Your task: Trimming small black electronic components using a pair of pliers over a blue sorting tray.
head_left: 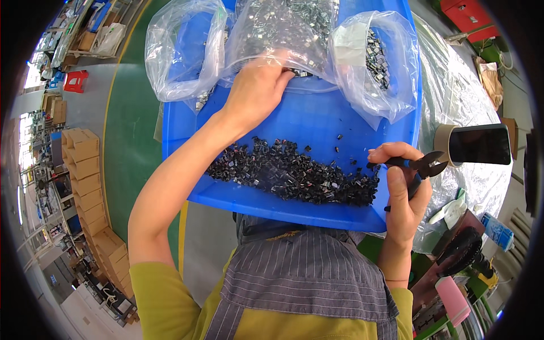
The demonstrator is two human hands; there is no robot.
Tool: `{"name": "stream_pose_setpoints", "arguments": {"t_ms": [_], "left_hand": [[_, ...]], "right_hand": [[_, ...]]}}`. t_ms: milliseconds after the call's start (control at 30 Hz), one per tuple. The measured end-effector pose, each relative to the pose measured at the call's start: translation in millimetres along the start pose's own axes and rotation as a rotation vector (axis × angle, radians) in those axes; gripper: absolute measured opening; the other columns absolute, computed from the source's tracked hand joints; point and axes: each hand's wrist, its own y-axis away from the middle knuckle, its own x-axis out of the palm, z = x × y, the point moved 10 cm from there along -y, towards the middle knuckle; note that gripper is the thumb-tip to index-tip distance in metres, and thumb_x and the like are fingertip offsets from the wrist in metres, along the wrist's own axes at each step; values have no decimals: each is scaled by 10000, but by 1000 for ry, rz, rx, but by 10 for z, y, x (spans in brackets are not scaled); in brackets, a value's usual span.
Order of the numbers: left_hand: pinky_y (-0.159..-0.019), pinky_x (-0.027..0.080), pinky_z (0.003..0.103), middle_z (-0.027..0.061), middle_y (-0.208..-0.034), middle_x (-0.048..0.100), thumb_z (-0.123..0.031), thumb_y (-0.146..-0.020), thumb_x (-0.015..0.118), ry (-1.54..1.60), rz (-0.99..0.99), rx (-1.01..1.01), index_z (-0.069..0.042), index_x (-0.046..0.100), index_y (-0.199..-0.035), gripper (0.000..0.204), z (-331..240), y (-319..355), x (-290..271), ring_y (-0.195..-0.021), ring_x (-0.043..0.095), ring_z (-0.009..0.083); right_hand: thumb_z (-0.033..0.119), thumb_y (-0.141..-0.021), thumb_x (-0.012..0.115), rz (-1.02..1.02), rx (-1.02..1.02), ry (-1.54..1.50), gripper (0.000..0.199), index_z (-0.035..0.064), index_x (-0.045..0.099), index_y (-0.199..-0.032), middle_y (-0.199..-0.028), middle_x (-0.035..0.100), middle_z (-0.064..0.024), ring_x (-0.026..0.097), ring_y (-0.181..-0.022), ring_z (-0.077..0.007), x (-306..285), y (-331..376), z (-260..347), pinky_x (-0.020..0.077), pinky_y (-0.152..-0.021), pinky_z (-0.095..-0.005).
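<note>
My left hand reaches to the mouth of a clear plastic bag full of small dark and silvery parts, at the far middle of a blue tray. Its thumb and fingers are drawn together at the parts; the fingertips are partly hidden, so what they hold is unclear. Over the tray's right side, my right hand is closed round diagonal cutters, whose jaws point right and stand apart. A long pile of small black pieces lies along the near side of the tray, with a few scattered bits beyond it.
Open clear bags, one on the left and one on the right, stand in the tray with parts. Right of the tray, a phone leans by a tape roll on silvery sheeting. Cardboard boxes line the left floor.
</note>
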Motion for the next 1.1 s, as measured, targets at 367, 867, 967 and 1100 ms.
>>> {"name": "stream_pose_setpoints", "arguments": {"t_ms": [367, 867, 967, 1100], "left_hand": [[-486, 402, 217, 36, -778, 663, -180, -908, 589, 442, 199, -388, -70, 640, -1076, 207, 252, 40, 4, -603, 562, 57], [-406, 371, 195, 101, -796, 637, -123, -971, 510, 1400, -32, -729, -7, 531, -1033, 133, -330, 1032, -95, -512, 547, 93], [-457, 398, 176, 123, -873, 655, -116, -971, 517, 1294, -69, -570, -18, 499, -1065, 136, -397, 1041, -211, -561, 600, 100], [-469, 434, 185, 175, -908, 658, -68, -981, 462, 1023, -158, -339, 4, 438, -1118, 157, -556, 1018, -370, -590, 637, 135]], "right_hand": [[56, -920, 524, -21, 14, 30, 257, -42, 548, -1157, -1013, 622, -115, 579, -966, -177, 15, -32, 1, 430, -876, -300], [-68, -740, 633, 398, 23, 553, 369, 30, 554, -1086, -888, 556, -129, 576, -848, -311, 634, -147, 2, 468, -737, -371], [-67, -680, 651, 466, -35, 684, 462, 27, 535, -1116, -920, 552, -133, 549, -861, -329, 792, -130, -36, 445, -753, -413], [-82, -670, 645, 506, -114, 765, 536, 13, 501, -1177, -1007, 544, -156, 531, -925, -339, 898, -88, -26, 424, -804, -409]]}}
